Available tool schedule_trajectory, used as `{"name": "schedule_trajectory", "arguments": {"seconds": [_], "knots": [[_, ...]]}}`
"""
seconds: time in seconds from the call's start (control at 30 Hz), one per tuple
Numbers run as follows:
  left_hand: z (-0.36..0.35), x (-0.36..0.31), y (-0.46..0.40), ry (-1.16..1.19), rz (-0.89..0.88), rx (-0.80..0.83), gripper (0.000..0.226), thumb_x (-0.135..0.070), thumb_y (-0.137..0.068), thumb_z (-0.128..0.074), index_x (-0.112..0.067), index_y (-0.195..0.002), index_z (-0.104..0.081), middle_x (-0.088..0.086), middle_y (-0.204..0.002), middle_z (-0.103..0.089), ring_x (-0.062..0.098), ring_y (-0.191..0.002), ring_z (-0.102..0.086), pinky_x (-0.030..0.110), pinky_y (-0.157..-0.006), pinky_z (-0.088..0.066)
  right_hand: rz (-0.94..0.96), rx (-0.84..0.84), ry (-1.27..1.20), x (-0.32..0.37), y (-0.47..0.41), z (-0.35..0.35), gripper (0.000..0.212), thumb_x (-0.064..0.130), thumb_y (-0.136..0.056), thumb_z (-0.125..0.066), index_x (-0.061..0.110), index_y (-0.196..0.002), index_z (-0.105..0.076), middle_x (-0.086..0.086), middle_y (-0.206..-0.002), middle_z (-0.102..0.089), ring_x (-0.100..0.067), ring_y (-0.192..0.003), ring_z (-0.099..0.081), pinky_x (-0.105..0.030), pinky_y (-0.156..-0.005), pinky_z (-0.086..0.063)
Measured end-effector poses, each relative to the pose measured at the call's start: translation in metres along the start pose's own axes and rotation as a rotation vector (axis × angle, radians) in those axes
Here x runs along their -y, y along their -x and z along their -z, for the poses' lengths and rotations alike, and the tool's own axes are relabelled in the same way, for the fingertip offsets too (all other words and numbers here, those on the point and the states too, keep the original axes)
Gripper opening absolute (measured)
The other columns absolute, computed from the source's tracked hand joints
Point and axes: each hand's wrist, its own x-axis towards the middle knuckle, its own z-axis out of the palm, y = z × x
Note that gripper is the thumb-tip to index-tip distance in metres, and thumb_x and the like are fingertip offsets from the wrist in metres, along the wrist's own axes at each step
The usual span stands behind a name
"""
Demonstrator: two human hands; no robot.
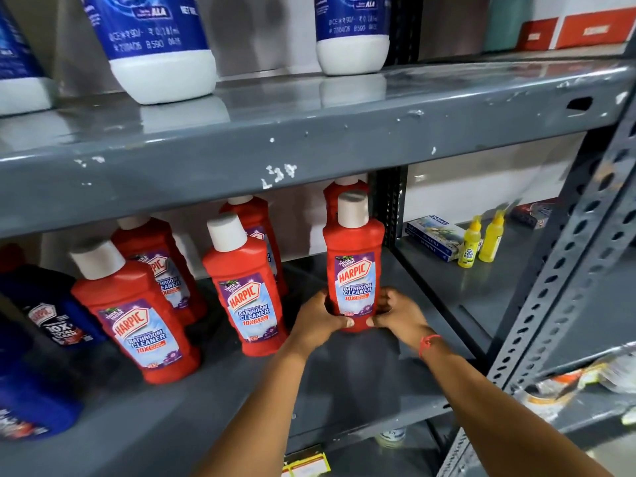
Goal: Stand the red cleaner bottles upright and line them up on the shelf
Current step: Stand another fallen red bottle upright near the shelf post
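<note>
- Both hands are on one red cleaner bottle (354, 270) at the right end of the grey shelf (344, 390), close to the black upright post (389, 208).
- The left hand (318, 321) wraps the bottle's lower left side, thumb tip pressed on the front near the base.
- The right hand (399, 313) mirrors it on the lower right side, fingers clamped against the plastic, a red thread band (427, 344) on that wrist.
- The held bottle is upright, white cap up, Harpic label facing out; whether its base touches the shelf I cannot tell.
- Right behind it, a second red bottle (344, 187) stands against the back, mostly hidden.
- Toward the middle, another red bottle (246, 290) stands upright, with one more (254, 215) behind it.
- Further left, a front red bottle (137, 325) near the front edge and a rear one (155, 249) behind it, both on their bases.
- At the left end, dark blue bottles (51, 315) crowd the shelf.
- On the shelf above (309, 132), blue and white bottles (155, 46) stand.
- Past the post, in the neighbouring bay, two small yellow bottles (481, 241) stand beside a flat box (435, 235).
</note>
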Motion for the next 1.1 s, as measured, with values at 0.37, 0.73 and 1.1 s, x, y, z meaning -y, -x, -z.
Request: {"name": "schedule_trajectory", "arguments": {"seconds": [0.37, 0.73, 1.1], "knots": [[-0.011, 0.015, 0.011, -0.047, 0.022, -0.202, 0.033, -0.011, -0.064, -0.076, -0.013, -0.094, -0.062, -0.003, -0.092, -0.066, 0.003, -0.076, -0.060, 0.005, -0.063, -0.043, 0.004, 0.030, -0.003, -0.007, -0.004, 0.001, 0.046, -0.007, -0.071, -0.065, 0.006, -0.114, -0.056, -0.013, -0.117, -0.065, -0.024, -0.107, -0.060, -0.039, -0.101, -0.045], [-0.017, 0.010, 0.031, -0.135, 0.040, -0.216, 0.034, -0.011, -0.065, -0.075, -0.008, -0.095, -0.062, 0.009, -0.103, -0.070, 0.005, -0.073, -0.057, -0.003, -0.053, -0.040, 0.031, 0.043, 0.006, -0.014, 0.017, 0.004, 0.044, -0.007, -0.069, -0.067, 0.009, -0.110, -0.061, -0.006, -0.106, -0.068, -0.019, -0.099, -0.064, -0.031, -0.095, -0.047], [-0.032, 0.004, 0.069, -0.168, 0.076, -0.235, 0.036, -0.015, -0.063, -0.078, -0.011, -0.095, -0.062, 0.008, -0.104, -0.071, 0.007, -0.077, -0.060, 0.009, -0.065, -0.043, 0.050, 0.062, 0.013, -0.025, 0.055, 0.010, 0.044, -0.009, -0.073, -0.063, 0.008, -0.113, -0.057, 0.000, -0.105, -0.064, -0.013, -0.096, -0.060, -0.024, -0.086, -0.043]]}}
